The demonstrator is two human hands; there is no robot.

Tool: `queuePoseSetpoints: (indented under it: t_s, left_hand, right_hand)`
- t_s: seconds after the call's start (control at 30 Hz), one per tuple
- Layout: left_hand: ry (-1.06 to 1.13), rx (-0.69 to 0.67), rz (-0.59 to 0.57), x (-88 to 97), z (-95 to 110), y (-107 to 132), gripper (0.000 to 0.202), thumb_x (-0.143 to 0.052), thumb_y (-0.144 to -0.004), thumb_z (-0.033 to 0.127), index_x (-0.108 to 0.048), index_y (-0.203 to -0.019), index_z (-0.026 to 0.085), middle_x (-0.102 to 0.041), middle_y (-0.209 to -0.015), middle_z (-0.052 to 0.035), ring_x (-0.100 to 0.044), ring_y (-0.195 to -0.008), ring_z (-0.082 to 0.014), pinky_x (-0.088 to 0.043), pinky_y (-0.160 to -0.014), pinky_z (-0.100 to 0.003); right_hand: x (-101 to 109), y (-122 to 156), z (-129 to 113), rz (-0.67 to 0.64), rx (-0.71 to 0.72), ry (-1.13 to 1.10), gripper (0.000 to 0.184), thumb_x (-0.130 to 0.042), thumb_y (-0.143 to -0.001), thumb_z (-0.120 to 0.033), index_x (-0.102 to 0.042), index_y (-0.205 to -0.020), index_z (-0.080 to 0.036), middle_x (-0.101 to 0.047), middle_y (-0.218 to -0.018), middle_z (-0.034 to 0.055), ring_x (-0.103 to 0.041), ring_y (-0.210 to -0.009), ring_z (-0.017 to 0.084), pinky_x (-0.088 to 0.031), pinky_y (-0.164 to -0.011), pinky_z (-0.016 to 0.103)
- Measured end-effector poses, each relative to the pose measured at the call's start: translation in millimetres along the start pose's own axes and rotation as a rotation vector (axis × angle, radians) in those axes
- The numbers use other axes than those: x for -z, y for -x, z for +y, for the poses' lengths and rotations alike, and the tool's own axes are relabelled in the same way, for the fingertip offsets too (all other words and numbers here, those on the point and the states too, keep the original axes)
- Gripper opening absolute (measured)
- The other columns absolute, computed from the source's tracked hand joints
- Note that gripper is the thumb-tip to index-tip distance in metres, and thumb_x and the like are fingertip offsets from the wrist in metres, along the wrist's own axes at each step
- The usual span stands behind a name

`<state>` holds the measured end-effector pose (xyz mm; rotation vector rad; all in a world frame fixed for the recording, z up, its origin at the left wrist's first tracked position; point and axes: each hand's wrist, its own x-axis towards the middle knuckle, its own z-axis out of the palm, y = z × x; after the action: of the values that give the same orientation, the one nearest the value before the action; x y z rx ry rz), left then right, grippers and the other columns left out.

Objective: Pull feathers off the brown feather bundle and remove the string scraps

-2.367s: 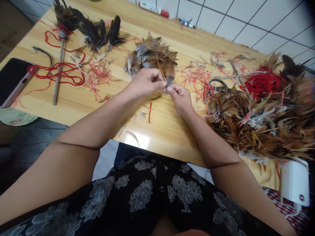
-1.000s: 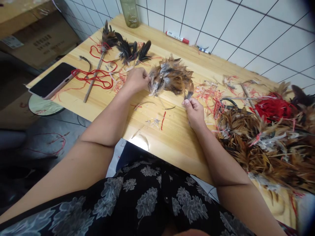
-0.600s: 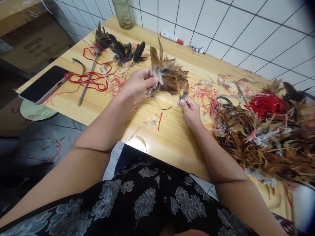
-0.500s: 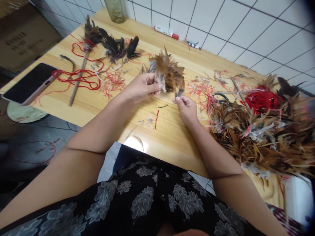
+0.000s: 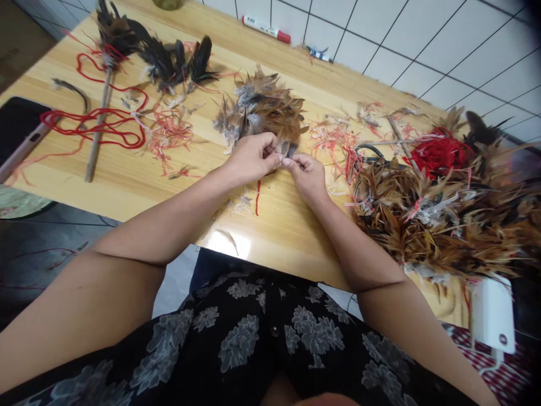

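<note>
My left hand (image 5: 256,158) and my right hand (image 5: 307,176) meet over the table, their thumbs and fingertips pinched together. Between them a small brown-grey feather (image 5: 288,148) stands up from the fingertips. Its lower end is hidden by the fingers. Just behind my left hand lies a heap of brown feathers (image 5: 273,104) with grey downy ends. A short piece of red cord (image 5: 257,198) and some pale fluff (image 5: 243,202) are on the tabletop, nearer to me than the hands.
At the left are a stick with dark feathers (image 5: 98,135), looped red cord (image 5: 122,138), a phone (image 5: 21,132) and black feathers (image 5: 169,62). Feather bundles (image 5: 422,220) and red string (image 5: 442,155) cover the right side. Markers (image 5: 266,29) lie along the tiled wall.
My hands have come together; they were apart, each pinching feathers. The fluffy tuft at my left fingers no longer shows there. The view has shifted to the right.
</note>
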<state>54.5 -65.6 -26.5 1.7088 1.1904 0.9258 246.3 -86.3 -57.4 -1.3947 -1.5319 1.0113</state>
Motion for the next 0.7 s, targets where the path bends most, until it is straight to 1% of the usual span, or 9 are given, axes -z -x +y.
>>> queuePoseSetpoints:
  t_s: [0.13,0.23,0.3,0.4,0.47,0.53,0.6,0.7]
  left_hand:
    - [0.115,0.095,-0.042,-3.4,-2,0,0.026,-0.086,-0.08,0.01,-0.063,-0.076,0.022,-0.07,-0.07,0.0008,-0.064,-0.065,-0.0165,-0.05,-0.062,-0.027]
    - [0.195,0.125,-0.069,-4.8,-2,1,0.023,-0.087,-0.082,0.01,-0.066,-0.078,0.02,-0.074,-0.072,0.0002,-0.069,-0.064,-0.0156,-0.055,-0.064,-0.026]
    - [0.22,0.127,-0.074,-4.9,-1,1,0.023,-0.088,-0.083,0.01,-0.068,-0.078,0.019,-0.076,-0.074,-0.0005,-0.072,-0.066,-0.015,-0.057,-0.065,-0.025]
    - [0.234,0.145,-0.083,-4.4,3,2,0.025,-0.09,-0.085,0.008,-0.069,-0.077,0.018,-0.078,-0.075,-0.002,-0.073,-0.066,-0.0144,-0.058,-0.067,-0.024]
    - [0.247,0.164,-0.082,-4.6,5,2,0.026,-0.092,-0.085,0.006,-0.07,-0.077,0.018,-0.077,-0.074,-0.0018,-0.073,-0.065,-0.0142,-0.059,-0.067,-0.024]
    - [0.263,0.177,-0.08,-6.0,6,2,0.026,-0.092,-0.086,0.005,-0.07,-0.078,0.018,-0.076,-0.072,-0.001,-0.071,-0.063,-0.0138,-0.059,-0.065,-0.024]
    - [0.283,0.183,-0.067,-8.3,6,2,0.027,-0.09,-0.087,0.004,-0.069,-0.078,0.018,-0.076,-0.072,-0.0007,-0.07,-0.062,-0.0127,-0.058,-0.063,-0.022]
    - [0.321,0.198,-0.027,-11.7,5,2,0.032,-0.091,-0.088,0.002,-0.066,-0.078,0.018,-0.075,-0.072,-0.0012,-0.069,-0.06,-0.0109,-0.057,-0.062,-0.021]
  right_hand:
    - [0,-1,4,0.011,0.031,0.027,0.057,-0.086,-0.097,-0.066,-0.061,-0.071,-0.022,-0.05,-0.071,-0.0039,-0.046,-0.074,0.014,-0.039,-0.076,0.032]
    - [0,-2,8,0.015,0.044,0.07,0.054,-0.083,-0.099,-0.067,-0.063,-0.074,-0.023,-0.055,-0.074,-0.0028,-0.049,-0.075,0.015,-0.042,-0.077,0.033]
    - [1,-2,10,0.025,0.058,0.114,0.05,-0.082,-0.101,-0.063,-0.065,-0.076,-0.023,-0.059,-0.077,-0.0015,-0.052,-0.077,0.016,-0.044,-0.08,0.034]
    - [0,-1,11,0.039,0.083,0.192,0.04,-0.081,-0.104,-0.05,-0.067,-0.078,-0.023,-0.064,-0.081,0.0009,-0.057,-0.082,0.018,-0.048,-0.085,0.035]
    - [-1,0,11,0.045,0.104,0.247,0.033,-0.08,-0.104,-0.041,-0.069,-0.078,-0.023,-0.066,-0.084,0.0025,-0.059,-0.085,0.02,-0.049,-0.086,0.035]
    - [-2,2,11,0.052,0.127,0.288,0.027,-0.078,-0.104,-0.034,-0.072,-0.08,-0.023,-0.067,-0.086,0.0036,-0.061,-0.087,0.021,-0.048,-0.084,0.035]
    - [-3,4,11,0.054,0.141,0.308,0.026,-0.077,-0.105,-0.034,-0.073,-0.081,-0.024,-0.069,-0.087,0.0043,-0.061,-0.089,0.022,-0.048,-0.083,0.035]
    - [-4,6,11,0.043,0.144,0.315,0.032,-0.078,-0.107,-0.04,-0.071,-0.08,-0.024,-0.068,-0.087,0.0043,-0.061,-0.09,0.022,-0.048,-0.082,0.035]
